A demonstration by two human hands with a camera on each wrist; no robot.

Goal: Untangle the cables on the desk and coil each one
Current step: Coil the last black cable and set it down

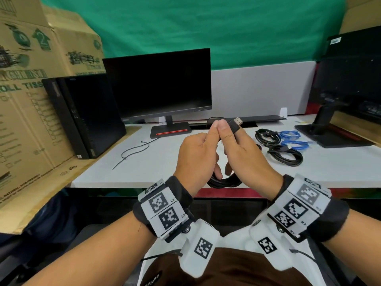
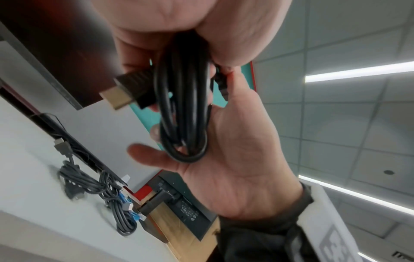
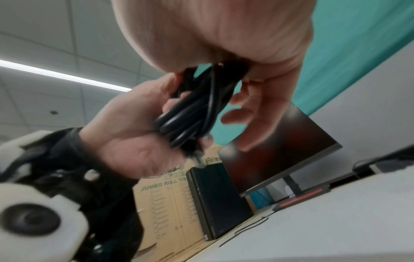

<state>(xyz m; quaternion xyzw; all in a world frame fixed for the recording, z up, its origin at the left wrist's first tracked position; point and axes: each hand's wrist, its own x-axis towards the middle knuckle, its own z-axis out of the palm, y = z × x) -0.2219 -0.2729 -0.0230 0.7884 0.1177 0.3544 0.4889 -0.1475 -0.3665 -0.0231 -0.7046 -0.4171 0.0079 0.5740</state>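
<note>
Both hands, left hand (image 1: 199, 149) and right hand (image 1: 240, 147), grip the coiled black HDMI cable (image 2: 183, 113) in the air above the white desk's (image 1: 165, 162) near edge. Risk: loops aren't tied; loosening either grip could spring the coil open, and the gold-tipped plug (image 1: 237, 123) could whip free.

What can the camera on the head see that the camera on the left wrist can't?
Only the head view shows the black computer tower, the cardboard boxes, the loose cable ties on the desk and the backs of both hands.

Only the left wrist view shows the ceiling lights and the right hand's palm under the loops.

Both show the coiled black HDMI cable in the two hands, and the coiled black and blue cables lying on the desk.
</note>
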